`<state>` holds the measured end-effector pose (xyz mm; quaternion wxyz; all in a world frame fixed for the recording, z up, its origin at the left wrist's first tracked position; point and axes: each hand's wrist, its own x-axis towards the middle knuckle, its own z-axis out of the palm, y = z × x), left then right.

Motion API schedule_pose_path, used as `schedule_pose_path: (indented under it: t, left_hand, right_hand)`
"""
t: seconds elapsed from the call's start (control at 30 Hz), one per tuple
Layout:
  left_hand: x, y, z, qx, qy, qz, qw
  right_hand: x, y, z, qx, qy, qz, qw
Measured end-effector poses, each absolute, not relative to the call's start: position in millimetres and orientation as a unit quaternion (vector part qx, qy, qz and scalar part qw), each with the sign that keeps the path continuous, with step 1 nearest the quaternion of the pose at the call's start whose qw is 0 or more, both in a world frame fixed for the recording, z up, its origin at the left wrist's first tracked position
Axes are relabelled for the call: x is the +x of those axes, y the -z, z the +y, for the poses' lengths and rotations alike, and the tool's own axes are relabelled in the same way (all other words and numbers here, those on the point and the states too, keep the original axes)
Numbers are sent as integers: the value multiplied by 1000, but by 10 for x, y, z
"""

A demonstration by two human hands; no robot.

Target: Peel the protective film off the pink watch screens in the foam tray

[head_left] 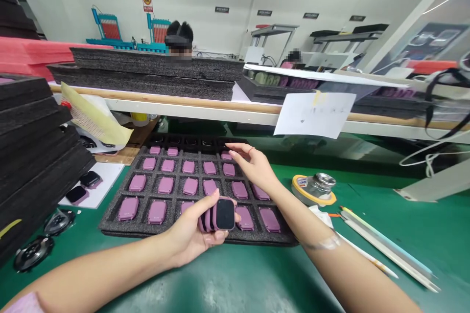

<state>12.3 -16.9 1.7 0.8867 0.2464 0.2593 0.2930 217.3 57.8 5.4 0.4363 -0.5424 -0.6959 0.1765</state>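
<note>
My left hand is closed around a small stack of smartwatch cases; the front one turns its black screen towards me. Below and behind it lies a black foam tray, its compartments holding many purple watch cases, mostly back side up. Over the tray's far right part reaches my right hand, with thumb and fingers stretched out and apart. Its fingertips are right by a purple watch case in a back compartment; whether they touch it I cannot tell. The tray's darker back row is partly in shadow.
Stacked black foam trays rise at the left, beside two watches on white paper. Tape roll with a metal-capped jar and several pens lie right. A shelf spans the back; people sit beyond.
</note>
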Motion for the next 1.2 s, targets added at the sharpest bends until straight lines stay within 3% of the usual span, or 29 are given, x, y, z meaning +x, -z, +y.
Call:
schedule_pose_path:
  t: [0.17, 0.37, 0.57, 0.7, 0.87, 0.93, 1.2]
  left_hand:
    - [129, -47, -141, 239, -319, 213, 892]
    - [112, -72, -165, 205, -330, 192, 901]
    - [120, -116, -139, 221, -347, 194, 891]
    - [125, -133, -140, 256, -335, 203, 884]
    - [112, -140, -147, 249, -308, 203, 895]
    - [112, -146, -151, 247, -304, 197, 899]
    - [125, -127, -204, 252, -337, 221, 880]
  right_hand:
    - [1910, -363, -258, -366, -195, -808, 418]
    - [1818, -360, -480, -368, -133, -812, 432]
    - [1760, -372, -419, -388, -217, -764, 467]
    - [1765, -380, -391, -411, -265, -680, 547]
    - [1850, -379, -429, -420, -186, -562, 687]
    - [1851, -373, -458, -419, -191, -591, 662]
    - [1673, -207, -475, -417, -211, -771, 433]
